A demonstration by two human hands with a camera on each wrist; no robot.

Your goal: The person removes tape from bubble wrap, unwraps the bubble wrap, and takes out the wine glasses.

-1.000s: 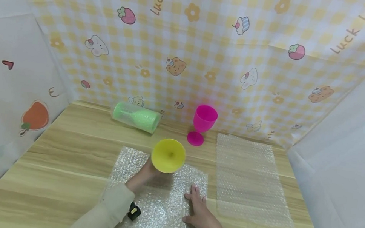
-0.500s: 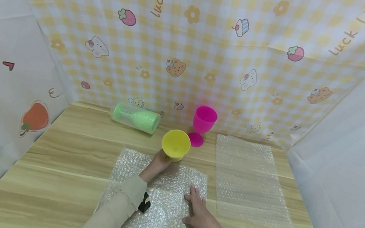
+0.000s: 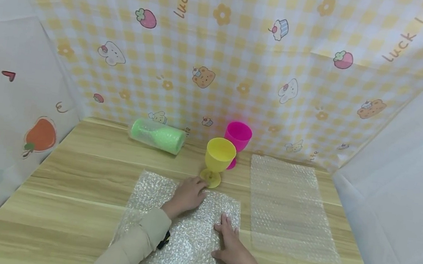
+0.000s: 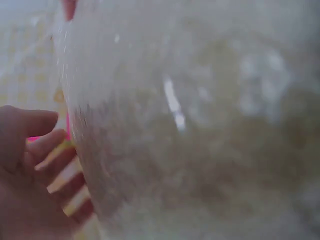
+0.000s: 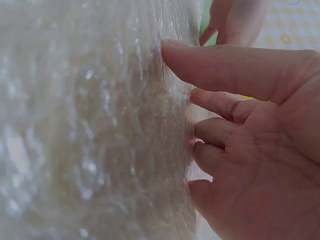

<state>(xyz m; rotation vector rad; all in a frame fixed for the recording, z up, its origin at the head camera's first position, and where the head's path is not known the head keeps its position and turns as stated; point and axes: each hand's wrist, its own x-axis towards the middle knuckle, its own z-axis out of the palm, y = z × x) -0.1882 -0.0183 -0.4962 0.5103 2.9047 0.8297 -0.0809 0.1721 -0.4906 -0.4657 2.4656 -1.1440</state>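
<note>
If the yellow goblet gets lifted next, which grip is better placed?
Probably the left grip: it is right by the foot of the yellow goblet, though I can't tell whether they touch. The right grip is farther from the goblet, fingers spread on the bubble wrap sheet.

Head view: bright, even, diffuse illumination; source outside frame. Bubble wrap (image 3: 185, 245) gives dense specular glints; desk (image 3: 50, 182) shows soft, weak shading. Faint pink cast on backdrop (image 3: 207, 39) around pink goblet (image 3: 239, 133). Left wrist view: dim, grey, low contrast; wrap heavily defocused, streak highlight near centre. Right wrist view: glare streaks at left, near wrap blurred; right hand (image 5: 260, 150) sharper.
</note>
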